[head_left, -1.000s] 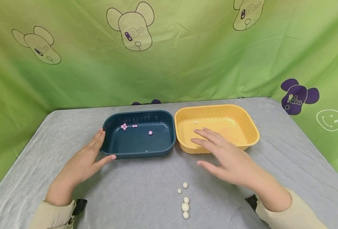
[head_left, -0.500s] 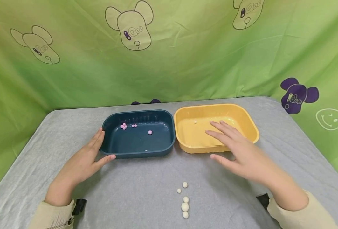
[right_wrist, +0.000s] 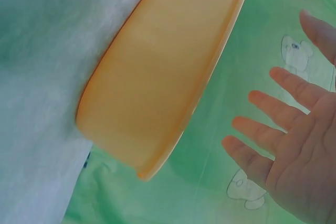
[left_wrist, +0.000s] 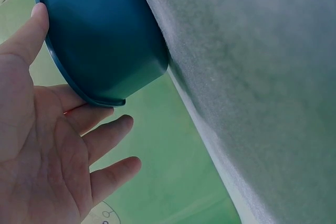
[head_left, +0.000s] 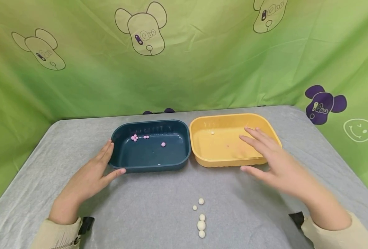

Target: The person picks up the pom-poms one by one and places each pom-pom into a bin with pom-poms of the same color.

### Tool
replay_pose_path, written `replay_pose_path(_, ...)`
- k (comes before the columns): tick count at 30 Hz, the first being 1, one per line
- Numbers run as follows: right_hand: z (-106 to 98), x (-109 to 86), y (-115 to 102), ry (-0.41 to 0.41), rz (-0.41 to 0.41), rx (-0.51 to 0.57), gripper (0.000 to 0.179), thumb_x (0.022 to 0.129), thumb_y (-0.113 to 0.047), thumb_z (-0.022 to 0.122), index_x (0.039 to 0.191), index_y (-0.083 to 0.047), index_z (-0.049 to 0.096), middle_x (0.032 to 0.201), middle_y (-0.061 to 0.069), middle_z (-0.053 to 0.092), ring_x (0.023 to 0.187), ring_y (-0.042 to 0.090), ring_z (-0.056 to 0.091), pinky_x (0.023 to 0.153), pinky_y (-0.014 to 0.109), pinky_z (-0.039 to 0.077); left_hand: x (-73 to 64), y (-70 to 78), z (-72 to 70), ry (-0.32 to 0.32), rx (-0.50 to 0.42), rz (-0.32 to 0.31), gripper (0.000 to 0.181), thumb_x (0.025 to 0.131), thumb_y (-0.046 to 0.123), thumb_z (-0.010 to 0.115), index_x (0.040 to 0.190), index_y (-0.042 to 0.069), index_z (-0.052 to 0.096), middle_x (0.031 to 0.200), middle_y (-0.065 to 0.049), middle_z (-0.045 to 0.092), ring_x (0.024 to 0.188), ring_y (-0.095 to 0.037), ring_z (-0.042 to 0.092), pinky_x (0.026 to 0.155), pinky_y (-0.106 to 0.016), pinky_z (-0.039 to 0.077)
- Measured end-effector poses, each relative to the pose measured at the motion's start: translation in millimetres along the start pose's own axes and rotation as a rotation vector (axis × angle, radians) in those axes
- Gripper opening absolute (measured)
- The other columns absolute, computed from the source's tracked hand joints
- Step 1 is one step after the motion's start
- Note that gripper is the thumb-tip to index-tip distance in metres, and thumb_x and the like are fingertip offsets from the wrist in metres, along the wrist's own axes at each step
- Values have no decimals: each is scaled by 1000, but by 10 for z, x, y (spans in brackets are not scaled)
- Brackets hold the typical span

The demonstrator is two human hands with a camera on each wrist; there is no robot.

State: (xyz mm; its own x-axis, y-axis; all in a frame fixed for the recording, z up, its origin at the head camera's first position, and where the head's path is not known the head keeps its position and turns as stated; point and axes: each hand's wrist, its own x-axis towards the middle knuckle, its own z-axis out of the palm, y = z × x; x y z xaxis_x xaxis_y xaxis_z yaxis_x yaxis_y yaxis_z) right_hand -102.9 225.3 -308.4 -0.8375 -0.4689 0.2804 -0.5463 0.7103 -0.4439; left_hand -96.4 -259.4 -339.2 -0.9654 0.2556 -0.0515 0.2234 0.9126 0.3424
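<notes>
In the head view a dark blue basin (head_left: 152,168) stands left of a yellow basin (head_left: 215,162), rims side by side. My left hand (head_left: 88,178) rests its straight fingers along the blue basin's left side, with the thumb at the near rim. The left wrist view has that thumb (left_wrist: 37,22) on the rim and the other fingers spread below. My right hand (head_left: 280,167) hovers, fingers spread, over the yellow basin's right part, holding nothing. Pink balls (head_left: 135,138) lie in the blue basin, some clustered. A small white ball (head_left: 212,132) lies in the yellow one.
Several white balls (head_left: 201,225) lie in a rough line on the grey cloth-covered table (head_left: 152,211), in front of the basins and between the forearms. A green printed curtain (head_left: 196,76) hangs behind the table and at its sides.
My right hand has moved to the right over the yellow basin, its fingers still spread. The left hand, basins and balls have stayed in place.
</notes>
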Motion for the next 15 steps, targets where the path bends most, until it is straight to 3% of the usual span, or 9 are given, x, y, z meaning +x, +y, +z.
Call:
replay_pose_path(7, -47, -38, 141, 50, -4, 39, 95, 79, -19, 83, 157, -17, 30, 166, 16, 18, 153, 41, 13, 124, 58, 8, 0, -1, 3, 1, -4, 1, 97, 96, 61, 52, 159, 0, 10, 167, -15, 6, 152, -39, 19, 116, -61, 27)
replay_pose_path(15, -167, -83, 273, 34, 95, 79, 103, 80, -18, 82, 161, -20, 18, 168, 14, 3, 154, 42, -5, 121, 63, -3, -1, 2, 2, 3, 1, 5, 96, 96, 60, 52, 158, 0, 10, 167, -17, 7, 152, -40, 19, 116, -61, 27)
